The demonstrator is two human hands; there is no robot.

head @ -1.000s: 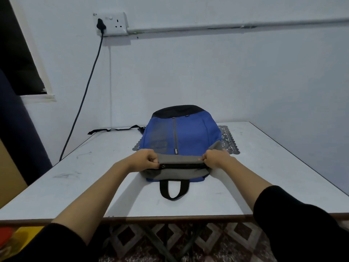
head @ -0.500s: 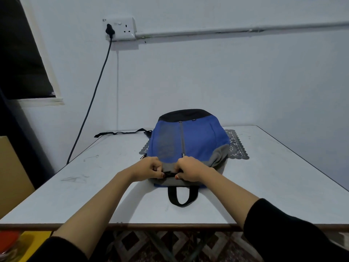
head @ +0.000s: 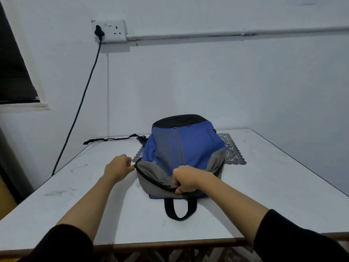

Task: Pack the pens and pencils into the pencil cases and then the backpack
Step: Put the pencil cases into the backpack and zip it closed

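white table, backpack, lace mat

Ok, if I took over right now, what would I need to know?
Left hand: pinches the zip's end at the backpack's left side.
Right hand: grips the grey top edge near the middle.
Backpack lies flat on the table, handle toward you.
No pens, pencils or cases in sight; maybe already inside, can't tell.
Left: finish the zip, if it isn't shut.
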